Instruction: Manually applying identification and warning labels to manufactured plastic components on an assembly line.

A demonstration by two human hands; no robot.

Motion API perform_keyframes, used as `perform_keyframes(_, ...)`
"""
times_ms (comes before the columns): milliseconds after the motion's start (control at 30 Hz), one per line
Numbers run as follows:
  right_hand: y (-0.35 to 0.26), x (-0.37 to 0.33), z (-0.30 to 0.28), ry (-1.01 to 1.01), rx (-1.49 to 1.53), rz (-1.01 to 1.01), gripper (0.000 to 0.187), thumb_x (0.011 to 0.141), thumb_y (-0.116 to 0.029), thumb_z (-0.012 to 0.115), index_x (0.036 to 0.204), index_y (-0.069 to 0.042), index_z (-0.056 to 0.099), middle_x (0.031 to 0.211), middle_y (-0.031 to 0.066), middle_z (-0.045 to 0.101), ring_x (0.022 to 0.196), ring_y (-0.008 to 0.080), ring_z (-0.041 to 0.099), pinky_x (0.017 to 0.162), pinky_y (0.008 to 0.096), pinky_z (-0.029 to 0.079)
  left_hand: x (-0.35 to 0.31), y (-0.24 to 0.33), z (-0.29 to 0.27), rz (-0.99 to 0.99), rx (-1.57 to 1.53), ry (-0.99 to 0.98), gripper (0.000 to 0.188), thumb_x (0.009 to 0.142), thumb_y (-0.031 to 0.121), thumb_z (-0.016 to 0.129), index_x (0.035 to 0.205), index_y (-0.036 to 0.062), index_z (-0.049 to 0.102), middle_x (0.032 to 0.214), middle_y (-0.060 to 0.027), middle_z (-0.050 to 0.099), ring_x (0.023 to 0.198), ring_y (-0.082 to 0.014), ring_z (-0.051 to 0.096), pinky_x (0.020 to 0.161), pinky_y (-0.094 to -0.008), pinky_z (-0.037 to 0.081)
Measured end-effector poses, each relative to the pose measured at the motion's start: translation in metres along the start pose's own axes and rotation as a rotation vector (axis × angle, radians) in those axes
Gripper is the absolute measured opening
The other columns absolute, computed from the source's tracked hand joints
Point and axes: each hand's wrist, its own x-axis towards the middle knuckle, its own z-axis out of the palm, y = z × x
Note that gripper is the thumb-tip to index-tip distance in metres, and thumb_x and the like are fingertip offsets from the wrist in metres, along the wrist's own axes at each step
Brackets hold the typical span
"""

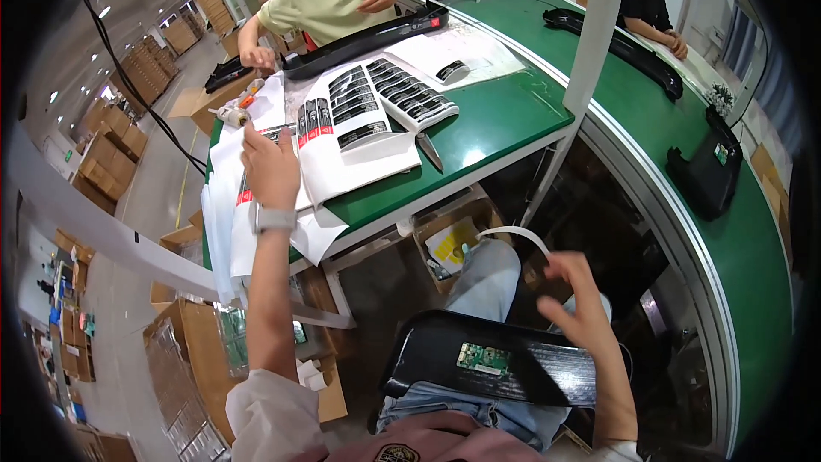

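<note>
lying across a seated person's lap, a black plastic housing (432, 346) bears a green circuit board (484, 358). the right hand (583, 301) hangs above the housing's right part, thumb and forefinger spread apart, close to the end of a curved white strip (523, 232). across the green-topped table (510, 109), the left hand (272, 169) is at printed label sheets (353, 103); whether its fingers pinch anything cannot be told.

I see a co-worker (346, 8) across from me, a green belt (753, 291) on my right, cartons (107, 150) stacked on my left.
</note>
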Motion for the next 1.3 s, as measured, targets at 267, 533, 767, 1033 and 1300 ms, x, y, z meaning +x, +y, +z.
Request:
perform_keyframes(267, 0.07, -0.15, -0.024, -0.255, -0.813, 0.407, 0.072, 0.064, -0.005, 0.079, 0.132, -0.012, 0.053, 0.084, 0.0129, 0.065, 0.075, 0.0327, 0.064, 0.066, 0.0442, 0.05, -0.161, 0.117, -0.095, 0.744, -0.765, -0.871, 0.052, 0.088, 0.044, 0.065, 0.118, 0.0025, 0.059, 0.097, -0.0149, 0.064, 0.089, -0.0324, 0.062, 0.078, -0.0415, 0.048)
perform_keyframes(533, 0.008, -0.117, -0.037, 0.387, -0.887, -0.141, 0.04, 0.068, 0.008, 0.064, 0.108, 0.001, 0.062, 0.083, 0.0157, 0.066, 0.075, 0.0324, 0.066, 0.064, 0.0372, 0.053, -0.193, 0.122, -0.079, 0.509, -0.703, -1.293, 0.023, 0.096, 0.023, 0.051, 0.091, 0.0025, 0.06, 0.082, -0.0203, 0.062, 0.081, -0.0398, 0.062, 0.071, -0.0466, 0.048)
perform_keyframes(767, 0.026, -0.139, -0.042, 0.373, -0.725, 0.225, 0.052, 0.066, 0.006, 0.07, 0.116, -0.001, 0.059, 0.103, 0.0127, 0.067, 0.096, 0.029, 0.067, 0.085, 0.0339, 0.053, -0.208, 0.113, -0.092, 0.553, -0.886, -1.017, 0.015, 0.093, 0.012, 0.054, 0.096, 0.0021, 0.064, 0.087, -0.0156, 0.065, 0.08, -0.0353, 0.06, 0.076, -0.0407, 0.046)
perform_keyframes(1033, -0.041, -0.107, -0.015, 0.376, 0.146, 0.281, 0.016, 0.072, 0.0, 0.068, 0.086, 0.001, 0.063, 0.1, 0.0107, 0.051, 0.088, 0.017, 0.055, 0.079, 0.0279, 0.046, -0.208, 0.079, -0.077, 0.253, -1.141, -1.286, 0.02, 0.097, 0.016, 0.052, 0.1, 0.0004, 0.065, 0.089, -0.0145, 0.066, 0.083, -0.031, 0.063, 0.078, -0.0358, 0.048)
perform_keyframes(1300, -0.044, -0.041, 0.044, 0.308, 0.569, 0.588, 0.011, 0.084, 0.002, 0.07, 0.091, 0.002, 0.062, 0.085, 0.006, 0.061, 0.071, 0.0103, 0.062, 0.062, 0.0214, 0.05, -0.207, 0.075, -0.063, 0.152, -1.526, -1.124, 0.017, 0.094, 0.008, 0.053, 0.096, -0.003, 0.067, 0.097, -0.0134, 0.069, 0.095, -0.0285, 0.063, 0.088, -0.0363, 0.049)
